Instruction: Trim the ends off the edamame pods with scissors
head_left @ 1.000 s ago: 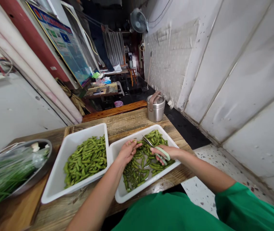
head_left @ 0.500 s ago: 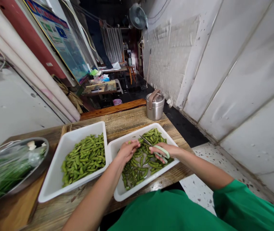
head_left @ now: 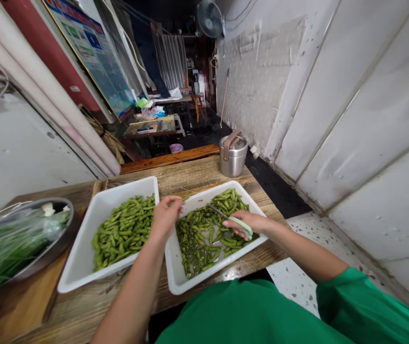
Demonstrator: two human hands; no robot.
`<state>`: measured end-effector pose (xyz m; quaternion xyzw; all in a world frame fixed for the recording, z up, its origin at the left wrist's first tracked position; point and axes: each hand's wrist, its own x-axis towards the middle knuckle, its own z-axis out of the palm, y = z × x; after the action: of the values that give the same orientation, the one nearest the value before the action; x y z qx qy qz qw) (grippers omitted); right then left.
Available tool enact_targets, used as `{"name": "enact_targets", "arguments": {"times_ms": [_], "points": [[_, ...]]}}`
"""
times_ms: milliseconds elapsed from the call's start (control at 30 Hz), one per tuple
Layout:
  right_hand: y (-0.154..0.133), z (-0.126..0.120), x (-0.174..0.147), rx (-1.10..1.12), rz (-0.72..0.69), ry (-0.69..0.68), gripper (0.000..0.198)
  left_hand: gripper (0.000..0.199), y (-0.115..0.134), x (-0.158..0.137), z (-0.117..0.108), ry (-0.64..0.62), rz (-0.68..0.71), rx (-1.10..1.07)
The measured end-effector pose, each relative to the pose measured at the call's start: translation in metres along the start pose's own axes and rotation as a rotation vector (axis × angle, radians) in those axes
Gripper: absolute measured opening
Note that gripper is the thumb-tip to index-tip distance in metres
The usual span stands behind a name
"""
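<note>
The fingers (head_left: 176,205) of my left hand (head_left: 163,217) are pinched nearly closed on a single green pod (head_left: 185,198), its tip poking out to the right. I have that hand raised where the two white trays come close together, over the far end of their neighbouring edges.

My right hand (head_left: 249,222) is curled round the pale green handles of a pair of scissors (head_left: 242,225). It is above the right tray (head_left: 174,274), with the metal blades angled away from me and to the left, over the pods there. Whether the blades meet, I cannot tell.

The wet, darker pods (head_left: 197,243) in this tray lie in a little water, with a patch of its floor showing among them. In the left tray (head_left: 78,265), a thick heap of pods (head_left: 123,234) sits toward the right side.

Both trays rest on my wooden bench (head_left: 186,173). A lidded steel pot (head_left: 233,160) stands behind the right tray; at far left, a metal bowl (head_left: 68,224) holds long green leaves (head_left: 6,253) under clear plastic.
</note>
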<state>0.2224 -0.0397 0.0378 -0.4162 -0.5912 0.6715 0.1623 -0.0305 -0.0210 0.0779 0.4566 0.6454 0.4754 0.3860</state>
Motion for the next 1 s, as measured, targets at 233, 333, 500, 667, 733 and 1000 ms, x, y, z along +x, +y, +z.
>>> {"name": "enact_targets", "arguments": {"times_ms": [233,333,500,667,733,1000], "points": [[-0.005,0.003,-0.002,-0.088,-0.079,0.049,0.040,0.025,0.007,0.009,-0.092,0.542,0.294,0.972],[-0.004,0.002,-0.003,-0.110,-0.095,0.019,0.040,0.013,0.005,-0.002,-0.063,0.297,0.540,0.915],[-0.001,0.000,-0.002,-0.090,-0.074,-0.010,0.040,0.013,-0.017,-0.010,0.019,-0.589,0.483,0.542],[0.002,-0.001,-0.001,-0.092,-0.092,0.002,0.041,0.034,-0.043,-0.003,0.053,-0.443,0.333,0.427],[0.002,-0.001,-0.001,-0.105,-0.095,0.007,0.041,0.032,-0.047,-0.002,0.053,-0.452,0.295,0.409],[0.000,0.000,0.000,-0.127,-0.050,0.065,0.044,0.019,-0.042,-0.003,0.046,-0.496,0.141,0.296]]}}
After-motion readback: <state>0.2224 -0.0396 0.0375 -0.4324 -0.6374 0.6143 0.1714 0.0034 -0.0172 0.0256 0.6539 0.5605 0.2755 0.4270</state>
